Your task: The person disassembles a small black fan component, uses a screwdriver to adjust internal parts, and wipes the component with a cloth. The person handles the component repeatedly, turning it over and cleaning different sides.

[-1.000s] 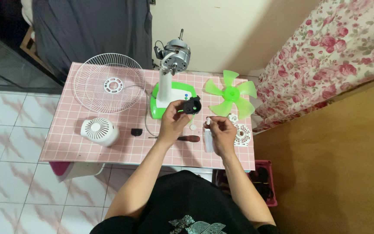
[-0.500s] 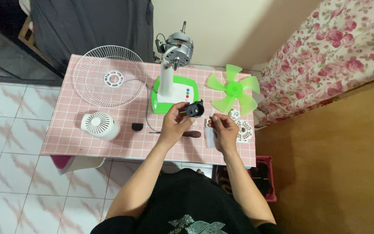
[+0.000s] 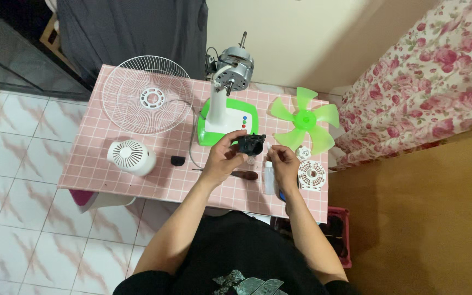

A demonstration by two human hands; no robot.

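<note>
Pink table (image 3: 110, 164), black part (image 3: 251, 144) between left-hand fingers (image 3: 230, 150); right fingers (image 3: 277, 158) pinched, contents unclear.

No packages, labels, signs or screens show — none (anywhere).

grille (image 3: 147, 97) left of stand (image 3: 226, 112), blade (image 3: 304, 119) right

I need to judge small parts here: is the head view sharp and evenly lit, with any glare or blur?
Head view: even, soft light, no glare; table sharp; left hand holds a black part too dark for detail; right hand slightly soft.
</note>
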